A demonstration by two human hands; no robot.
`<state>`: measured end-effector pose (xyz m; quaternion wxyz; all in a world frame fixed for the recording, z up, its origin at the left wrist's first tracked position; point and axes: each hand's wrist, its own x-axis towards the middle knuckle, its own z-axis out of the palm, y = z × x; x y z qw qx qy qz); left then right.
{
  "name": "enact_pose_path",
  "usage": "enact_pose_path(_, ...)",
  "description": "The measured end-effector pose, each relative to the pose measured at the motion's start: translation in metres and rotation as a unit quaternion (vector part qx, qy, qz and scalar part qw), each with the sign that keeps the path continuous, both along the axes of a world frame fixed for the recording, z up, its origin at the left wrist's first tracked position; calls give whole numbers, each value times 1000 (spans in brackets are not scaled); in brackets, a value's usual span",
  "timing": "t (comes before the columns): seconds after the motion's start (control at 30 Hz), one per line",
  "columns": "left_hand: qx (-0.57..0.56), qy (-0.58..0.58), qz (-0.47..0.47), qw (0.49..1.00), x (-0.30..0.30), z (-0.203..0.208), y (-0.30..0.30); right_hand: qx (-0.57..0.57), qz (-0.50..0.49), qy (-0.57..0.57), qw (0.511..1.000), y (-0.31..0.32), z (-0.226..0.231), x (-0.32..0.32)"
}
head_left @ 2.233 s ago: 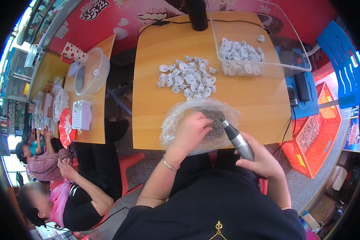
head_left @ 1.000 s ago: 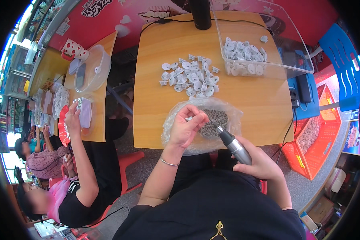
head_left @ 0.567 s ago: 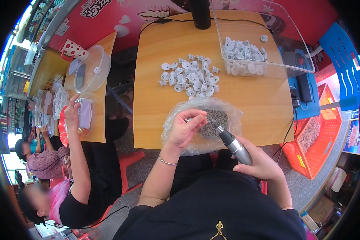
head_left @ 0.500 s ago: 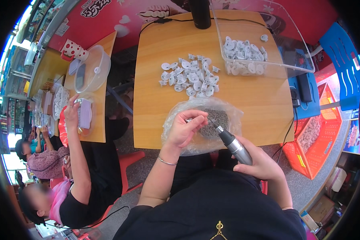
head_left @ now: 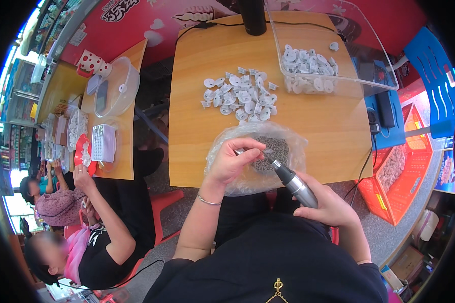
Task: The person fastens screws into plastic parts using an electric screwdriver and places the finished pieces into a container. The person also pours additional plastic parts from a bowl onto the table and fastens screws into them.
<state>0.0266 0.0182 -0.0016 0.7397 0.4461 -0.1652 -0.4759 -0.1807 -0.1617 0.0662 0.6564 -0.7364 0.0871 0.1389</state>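
Note:
My right hand point(head_left: 328, 202) grips a silver and black electric screwdriver point(head_left: 302, 191), its bit pointing up and left. At the bit's tip, my left hand point(head_left: 232, 160) has thumb and fingers pinched together; what they hold is too small and too covered to name. Beneath both hands lies an opened see-through plastic bag point(head_left: 297, 139) at the table's near edge. Many tiny grey metal pieces point(head_left: 277, 146), which look like screws, fill its middle. Just beyond the bag, a loose pile of small white round plastic parts point(head_left: 245, 96) is spread on the wooden table point(head_left: 333, 134).
A see-through bin point(head_left: 338, 83) with more white parts stands far right, near a black cylinder point(head_left: 253, 20). An orange crate point(head_left: 397, 171) and a blue chair point(head_left: 432, 83) are at right. Leftward, a co-worker's hand point(head_left: 83, 179) touches a red tray point(head_left: 82, 151) beside a white stack point(head_left: 104, 144).
My hands and the screwdriver have barely shifted. The co-worker's hand at left has drawn back from the white stack to the near edge of the red tray.

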Motion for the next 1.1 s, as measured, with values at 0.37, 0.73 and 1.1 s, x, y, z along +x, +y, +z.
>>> enact_pose_path(0.37, -8, -79, -21, 997, 9, 3, -2, -13, 12, 4, 1000, 0, -1, -1)
enact_pose_path(0.73, 8, -111, -42, 993, 14, 6, -2, -21, 15, 4, 1000, -1, 1, 0)
enact_pose_path(1.1, 20, -155, -63, 986, 19, 8, 0, -28, 21, 5, 999, 0, 3, 1)
